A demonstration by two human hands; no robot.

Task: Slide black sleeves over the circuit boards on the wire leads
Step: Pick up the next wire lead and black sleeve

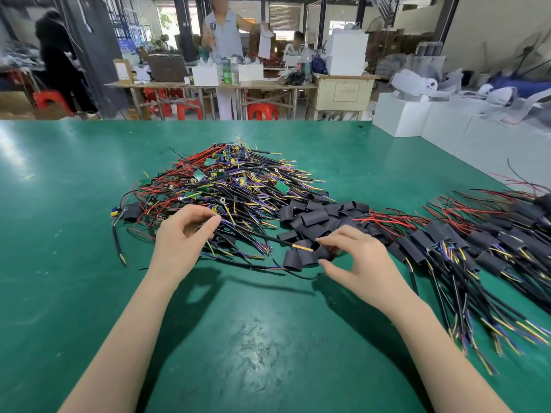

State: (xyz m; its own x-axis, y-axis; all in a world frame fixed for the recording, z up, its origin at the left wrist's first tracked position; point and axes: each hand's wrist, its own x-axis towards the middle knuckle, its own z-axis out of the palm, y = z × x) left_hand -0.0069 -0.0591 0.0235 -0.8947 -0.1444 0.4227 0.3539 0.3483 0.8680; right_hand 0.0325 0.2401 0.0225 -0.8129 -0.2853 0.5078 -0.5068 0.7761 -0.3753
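Pick-up step: left hand [186,231] pinches a wire lead [268,238]; right hand [354,257] pinches a black sleeve [323,252] mid-surface. Next, presumably, threading lead into sleeve.

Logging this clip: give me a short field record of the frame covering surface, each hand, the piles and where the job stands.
surface: green table
left hand: fingers pinching a lead at the near edge of the unsleeved pile
right hand: fingers curled on a loose black sleeve
unsleeved pile: tangled leads with bare green boards, centre
loose sleeves: heap right of that pile
sleeved leads: laid out at right
stage: sleeve not yet on the held lead
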